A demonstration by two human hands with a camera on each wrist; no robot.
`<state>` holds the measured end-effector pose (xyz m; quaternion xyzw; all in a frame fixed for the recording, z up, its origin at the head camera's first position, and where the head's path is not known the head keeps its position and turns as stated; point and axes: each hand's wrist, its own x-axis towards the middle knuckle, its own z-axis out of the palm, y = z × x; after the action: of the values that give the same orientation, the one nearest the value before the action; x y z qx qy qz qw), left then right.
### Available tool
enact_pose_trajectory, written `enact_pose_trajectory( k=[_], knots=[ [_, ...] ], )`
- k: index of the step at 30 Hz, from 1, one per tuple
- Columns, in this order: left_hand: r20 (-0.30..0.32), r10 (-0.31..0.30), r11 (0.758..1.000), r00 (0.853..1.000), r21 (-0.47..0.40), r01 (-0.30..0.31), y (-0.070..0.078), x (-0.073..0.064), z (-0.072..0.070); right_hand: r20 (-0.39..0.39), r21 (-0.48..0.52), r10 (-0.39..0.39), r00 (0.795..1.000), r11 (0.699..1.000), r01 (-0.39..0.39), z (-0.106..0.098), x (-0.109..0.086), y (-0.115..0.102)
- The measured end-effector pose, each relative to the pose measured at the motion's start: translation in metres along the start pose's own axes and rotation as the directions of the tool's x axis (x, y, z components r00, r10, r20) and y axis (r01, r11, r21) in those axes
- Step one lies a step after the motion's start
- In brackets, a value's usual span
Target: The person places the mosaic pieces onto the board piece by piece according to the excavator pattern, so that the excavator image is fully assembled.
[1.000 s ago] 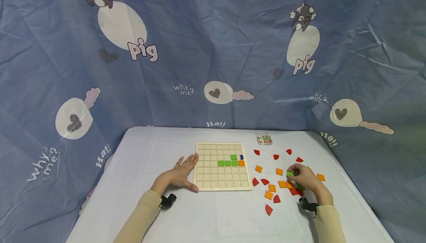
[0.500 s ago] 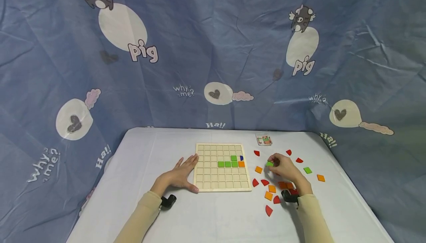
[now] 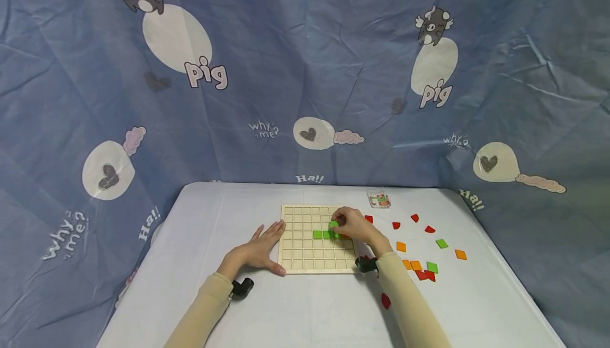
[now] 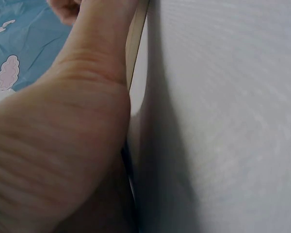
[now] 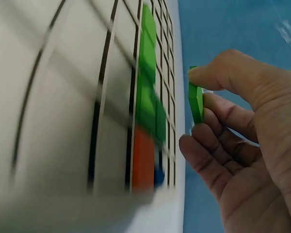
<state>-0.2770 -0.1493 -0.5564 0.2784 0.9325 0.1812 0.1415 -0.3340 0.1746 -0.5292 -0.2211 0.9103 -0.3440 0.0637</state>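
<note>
A pale wooden grid board lies on the white table. My left hand rests at its left edge with fingers spread, thumb near the front corner. Over the board's right part, my right hand pinches a green square tile between thumb and fingertips, raised off the grid in the right wrist view. Below it, several green tiles sit in the cells, with an orange tile at the end of the row. Beside that shows part of a blue piece. My right hand partly covers these in the head view.
Right of the board lie loose orange squares, red quarter-round pieces and green tiles. A small picture card lies behind them. A blue printed cloth hangs around the table.
My right hand has carried the green tile leftward from the loose pieces to above the board. My left hand has stayed at the board's left edge.
</note>
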Motion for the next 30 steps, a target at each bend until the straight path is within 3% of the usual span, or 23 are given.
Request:
enact_pose_trajectory(
  k=[5, 10, 30],
  knots=[
    [0.013, -0.009, 1.000, 1.000, 0.004, 0.009, 0.000, 0.001, 0.001, 0.061, -0.050, -0.057, 0.996, 0.997, 0.060, 0.016, 0.021, -0.009],
    [0.006, 0.004, 1.000, 1.000, 0.004, -0.004, 0.001, 0.000, 0.000, 0.111, -0.059, -0.063, 0.992, 0.996, 0.070, 0.025, 0.031, -0.014],
    [-0.001, 0.014, 1.000, 1.000, -0.004, -0.014, 0.000, -0.001, 0.000, 0.147, -0.085, -0.028, 0.989, 0.996, 0.041, 0.024, 0.035, -0.022]
  ],
)
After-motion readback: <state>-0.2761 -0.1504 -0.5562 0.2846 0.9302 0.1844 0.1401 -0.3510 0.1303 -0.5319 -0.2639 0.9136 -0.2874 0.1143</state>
